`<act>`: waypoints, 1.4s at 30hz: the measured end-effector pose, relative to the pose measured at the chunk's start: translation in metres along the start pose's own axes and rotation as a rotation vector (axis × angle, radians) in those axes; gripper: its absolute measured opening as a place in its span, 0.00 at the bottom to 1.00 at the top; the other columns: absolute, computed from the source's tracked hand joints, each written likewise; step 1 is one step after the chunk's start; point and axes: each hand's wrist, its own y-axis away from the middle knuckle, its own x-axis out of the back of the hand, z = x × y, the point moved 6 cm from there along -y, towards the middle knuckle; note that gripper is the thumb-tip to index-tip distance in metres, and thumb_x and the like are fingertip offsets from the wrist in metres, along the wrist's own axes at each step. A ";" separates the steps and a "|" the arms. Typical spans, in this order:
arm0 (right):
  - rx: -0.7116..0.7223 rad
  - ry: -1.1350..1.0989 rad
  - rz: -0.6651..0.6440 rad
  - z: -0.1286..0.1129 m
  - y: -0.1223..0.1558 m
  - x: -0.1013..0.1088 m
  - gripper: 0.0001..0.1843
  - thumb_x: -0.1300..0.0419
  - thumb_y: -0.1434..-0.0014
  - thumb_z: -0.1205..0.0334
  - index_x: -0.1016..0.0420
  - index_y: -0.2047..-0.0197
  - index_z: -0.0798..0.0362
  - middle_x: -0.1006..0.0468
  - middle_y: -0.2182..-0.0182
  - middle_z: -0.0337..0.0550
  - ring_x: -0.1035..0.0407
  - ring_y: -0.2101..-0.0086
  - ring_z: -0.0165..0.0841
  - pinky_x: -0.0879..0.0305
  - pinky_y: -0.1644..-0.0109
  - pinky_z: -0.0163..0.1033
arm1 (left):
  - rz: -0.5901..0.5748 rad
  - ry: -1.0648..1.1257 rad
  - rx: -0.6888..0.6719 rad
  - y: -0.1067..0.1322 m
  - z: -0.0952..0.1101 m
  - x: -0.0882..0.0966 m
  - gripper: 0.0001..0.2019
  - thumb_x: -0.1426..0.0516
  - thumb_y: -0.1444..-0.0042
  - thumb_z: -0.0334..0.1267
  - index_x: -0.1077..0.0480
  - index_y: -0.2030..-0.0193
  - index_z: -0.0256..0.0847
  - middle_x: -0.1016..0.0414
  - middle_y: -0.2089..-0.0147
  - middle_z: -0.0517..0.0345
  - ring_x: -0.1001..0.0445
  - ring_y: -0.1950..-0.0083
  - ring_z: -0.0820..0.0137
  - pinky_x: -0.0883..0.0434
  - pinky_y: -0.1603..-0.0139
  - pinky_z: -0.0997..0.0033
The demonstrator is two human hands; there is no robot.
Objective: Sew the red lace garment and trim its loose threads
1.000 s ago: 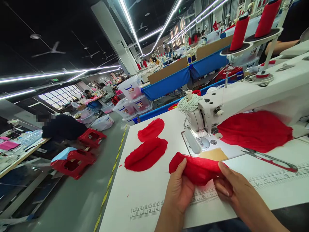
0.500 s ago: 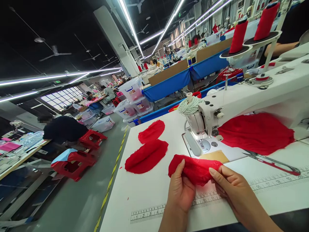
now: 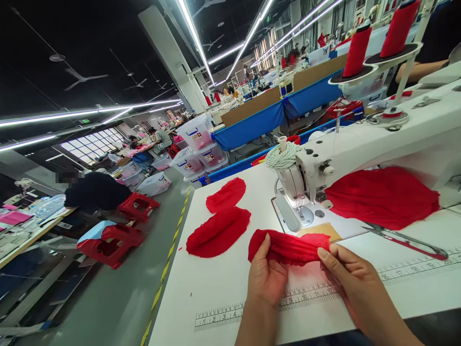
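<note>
Both my hands hold a red lace fabric piece [image 3: 288,247] just above the white table [image 3: 223,283], in front of the sewing machine [image 3: 360,149]. My left hand [image 3: 267,278] pinches its left end, thumb on top. The right end is pinched by my right hand [image 3: 347,278]. The piece is stretched between them into a narrow folded band. Its near edge lies close to the printed ruler [image 3: 252,310] on the table.
Two more red lace pieces [image 3: 219,230] lie to the left. A red fabric pile [image 3: 383,197] sits under the machine arm, with scissors [image 3: 406,238] in front of it. Red thread cones [image 3: 356,45] stand on top. People sit at tables across the aisle [image 3: 118,298].
The red piece went from a bunched lump to a flatter, stretched band. My hands shifted slightly apart and toward the machine.
</note>
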 end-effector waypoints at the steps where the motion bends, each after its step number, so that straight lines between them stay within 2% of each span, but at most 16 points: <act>1: -0.010 0.011 -0.017 0.001 -0.001 0.000 0.22 0.29 0.50 0.44 0.32 0.74 0.51 0.41 0.79 0.31 0.51 0.77 0.26 0.49 0.76 0.32 | -0.007 0.007 -0.014 0.002 -0.001 -0.001 0.08 0.44 0.39 0.21 0.27 0.67 0.32 0.19 0.69 0.51 0.19 0.71 0.71 0.20 0.67 0.75; 4: -0.042 0.043 -0.086 0.004 -0.001 -0.006 0.24 0.34 0.44 0.40 0.34 0.74 0.51 0.44 0.80 0.30 0.53 0.78 0.25 0.54 0.76 0.33 | -0.075 0.001 -0.008 0.007 -0.005 -0.004 0.05 0.43 0.38 0.24 0.26 0.64 0.31 0.18 0.65 0.49 0.18 0.67 0.69 0.19 0.62 0.72; 8: -0.012 0.055 -0.099 0.000 0.001 -0.013 0.26 0.35 0.45 0.39 0.36 0.75 0.51 0.45 0.80 0.30 0.54 0.77 0.25 0.55 0.76 0.33 | -0.185 -0.101 0.077 0.013 -0.017 -0.008 0.03 0.41 0.39 0.25 0.25 0.62 0.29 0.18 0.64 0.44 0.18 0.67 0.66 0.18 0.60 0.65; 14: -0.053 0.078 -0.073 -0.003 0.001 -0.016 0.30 0.33 0.49 0.35 0.44 0.77 0.49 0.48 0.82 0.28 0.57 0.79 0.24 0.57 0.79 0.33 | -0.149 -0.082 0.042 0.012 -0.019 -0.007 0.05 0.42 0.39 0.24 0.25 0.62 0.30 0.17 0.63 0.47 0.18 0.67 0.69 0.19 0.58 0.67; 20: 0.064 0.093 -0.032 -0.006 0.005 -0.009 0.26 0.34 0.47 0.39 0.37 0.78 0.49 0.41 0.81 0.32 0.44 0.77 0.29 0.41 0.74 0.36 | -0.070 -0.004 -0.004 0.010 -0.011 -0.006 0.10 0.44 0.37 0.25 0.26 0.69 0.33 0.19 0.70 0.52 0.19 0.71 0.72 0.20 0.66 0.75; 26: 0.098 0.081 0.022 -0.010 0.013 -0.004 0.24 0.33 0.48 0.40 0.34 0.77 0.50 0.38 0.79 0.34 0.44 0.76 0.29 0.40 0.73 0.35 | -0.017 0.002 0.005 0.006 -0.004 -0.005 0.13 0.45 0.37 0.22 0.29 0.73 0.34 0.22 0.76 0.56 0.23 0.77 0.74 0.22 0.71 0.77; 29: 0.048 0.070 0.010 -0.011 0.009 -0.006 0.26 0.32 0.49 0.39 0.38 0.79 0.49 0.41 0.81 0.32 0.47 0.78 0.27 0.44 0.76 0.35 | -0.040 0.007 0.005 0.004 -0.005 -0.005 0.11 0.44 0.37 0.24 0.28 0.71 0.34 0.20 0.73 0.55 0.21 0.74 0.74 0.21 0.69 0.76; 33: -0.029 0.079 -0.027 -0.009 0.001 -0.006 0.27 0.31 0.51 0.40 0.38 0.80 0.49 0.45 0.83 0.30 0.52 0.80 0.26 0.49 0.78 0.35 | -0.124 -0.020 0.025 0.005 -0.005 -0.009 0.07 0.42 0.38 0.25 0.26 0.67 0.34 0.18 0.68 0.52 0.18 0.68 0.70 0.20 0.64 0.72; 35: -0.055 0.060 -0.043 -0.008 -0.002 -0.005 0.25 0.30 0.53 0.40 0.35 0.78 0.49 0.45 0.83 0.29 0.51 0.80 0.26 0.48 0.77 0.35 | -0.145 -0.036 0.020 0.007 -0.002 -0.012 0.08 0.42 0.38 0.25 0.26 0.68 0.34 0.18 0.68 0.52 0.18 0.69 0.69 0.20 0.66 0.72; 39: -0.143 -0.037 -0.079 -0.010 -0.002 -0.011 0.25 0.29 0.54 0.39 0.32 0.75 0.51 0.40 0.81 0.31 0.50 0.78 0.25 0.48 0.76 0.33 | -0.107 -0.042 0.000 0.013 0.001 -0.012 0.08 0.43 0.38 0.24 0.26 0.68 0.33 0.18 0.70 0.53 0.19 0.71 0.71 0.21 0.68 0.74; 42: -0.231 -0.147 -0.054 -0.014 0.000 -0.016 0.27 0.24 0.61 0.41 0.33 0.76 0.51 0.44 0.82 0.28 0.54 0.79 0.23 0.51 0.78 0.31 | -0.128 -0.052 0.045 0.016 -0.006 -0.014 0.06 0.42 0.39 0.24 0.26 0.67 0.32 0.18 0.70 0.51 0.19 0.71 0.69 0.20 0.68 0.72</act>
